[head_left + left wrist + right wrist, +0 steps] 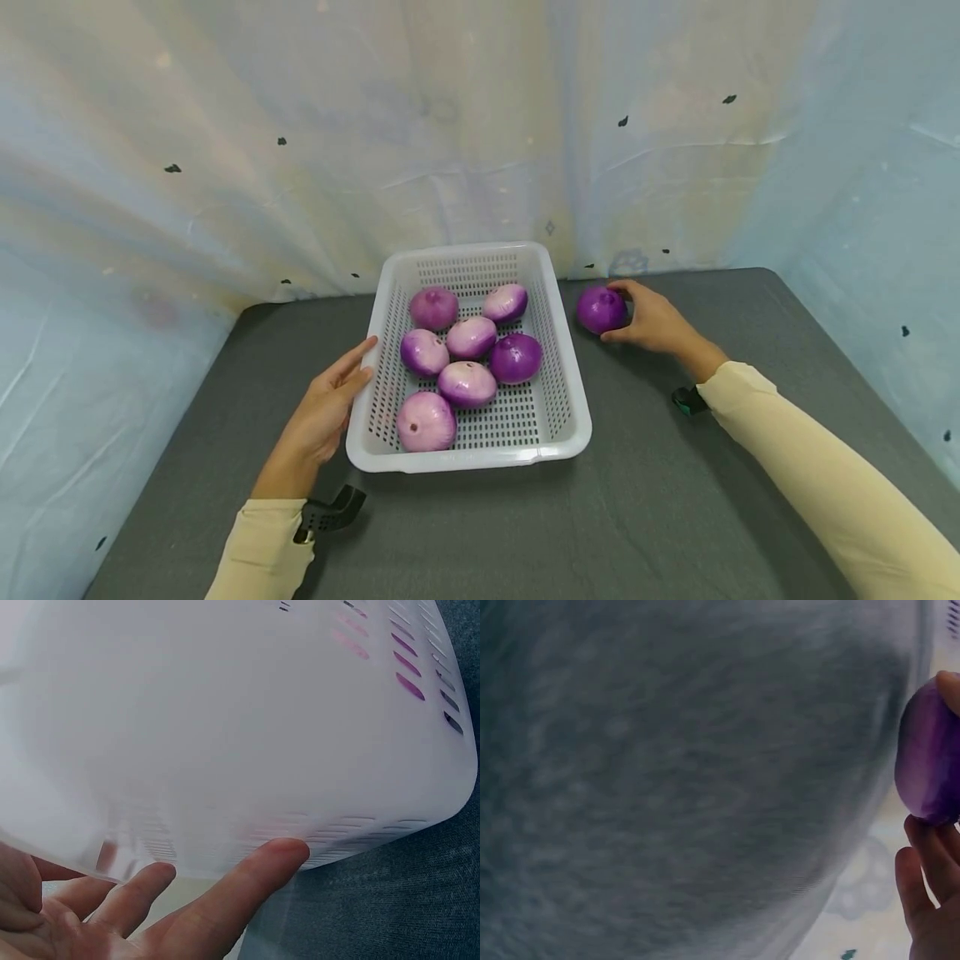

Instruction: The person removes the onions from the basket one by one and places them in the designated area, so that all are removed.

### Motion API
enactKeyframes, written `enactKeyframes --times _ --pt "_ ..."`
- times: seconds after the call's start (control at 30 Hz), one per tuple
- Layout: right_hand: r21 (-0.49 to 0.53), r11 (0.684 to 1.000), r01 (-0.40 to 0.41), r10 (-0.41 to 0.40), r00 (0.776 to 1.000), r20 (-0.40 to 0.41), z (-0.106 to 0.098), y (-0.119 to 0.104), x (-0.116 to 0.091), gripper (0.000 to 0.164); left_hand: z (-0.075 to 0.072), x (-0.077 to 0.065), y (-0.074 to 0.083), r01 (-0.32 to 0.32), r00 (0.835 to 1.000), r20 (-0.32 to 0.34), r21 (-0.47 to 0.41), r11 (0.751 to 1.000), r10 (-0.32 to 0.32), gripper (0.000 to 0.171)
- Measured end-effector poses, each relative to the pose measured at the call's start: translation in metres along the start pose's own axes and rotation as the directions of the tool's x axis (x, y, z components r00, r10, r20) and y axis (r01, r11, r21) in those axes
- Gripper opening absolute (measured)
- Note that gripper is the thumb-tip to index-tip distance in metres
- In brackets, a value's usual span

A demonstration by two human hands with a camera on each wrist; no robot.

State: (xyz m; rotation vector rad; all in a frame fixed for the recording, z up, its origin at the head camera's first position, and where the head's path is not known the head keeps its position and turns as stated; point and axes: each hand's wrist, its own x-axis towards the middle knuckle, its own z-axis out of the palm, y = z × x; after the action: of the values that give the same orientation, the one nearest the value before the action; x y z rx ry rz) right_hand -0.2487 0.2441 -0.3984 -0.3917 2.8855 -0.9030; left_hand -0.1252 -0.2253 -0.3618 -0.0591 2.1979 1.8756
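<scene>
We note a purple onion [602, 310] beyond the right long side of a white slotted basket [465, 461], just beside its rim and over a dark grey cloth [480, 542]; whether its underside meets the cloth we cannot tell. The right hand [652, 321] grips this onion, fingers curved about the far side and thumb at the near side; in the right wrist view we see it between the digits, partly cut off by the picture's edge. The left hand [326, 412] is at the basket's left side, its fingers extended and relaxed rather than closed round anything, fingertips and thumb against the rim and outer wall; the left wrist view shows the thumb lying along the plastic, with purple showing through the slots. Inside the basket we count seven onions [471, 337], loosely grouped toward the left and middle, several touching, their colour running from pale pink-white to deep purple. The basket sits upright on the cloth. We record pale yellow sleeves [810, 467] on both arms, a black device [330, 512] at the left wrist, and behind the work a pale, mottled curtain [480, 125] with small dark marks
</scene>
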Motion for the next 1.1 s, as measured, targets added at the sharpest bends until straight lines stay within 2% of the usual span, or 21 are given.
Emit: enactKeyframes --times 0.33,0.63,1.1 --pt "-0.013 1.000 -0.016 0.016 1.000 0.001 0.004 0.009 0.003 0.092 0.000 0.001 -0.002 -0.003 1.000 0.022 0.012 1.000 0.003 0.055" --pt "-0.001 1.000 -0.014 0.014 1.000 -0.001 0.006 0.010 -0.007 0.092 0.001 0.000 -0.004 0.003 0.999 0.037 0.004 1.000 -0.003 0.056" --pt "0.025 0.998 0.054 -0.053 0.998 -0.025 0.011 0.009 -0.018 0.094 -0.001 -0.001 -0.002 -0.036 0.999 0.036 0.008 0.999 0.035 0.056"
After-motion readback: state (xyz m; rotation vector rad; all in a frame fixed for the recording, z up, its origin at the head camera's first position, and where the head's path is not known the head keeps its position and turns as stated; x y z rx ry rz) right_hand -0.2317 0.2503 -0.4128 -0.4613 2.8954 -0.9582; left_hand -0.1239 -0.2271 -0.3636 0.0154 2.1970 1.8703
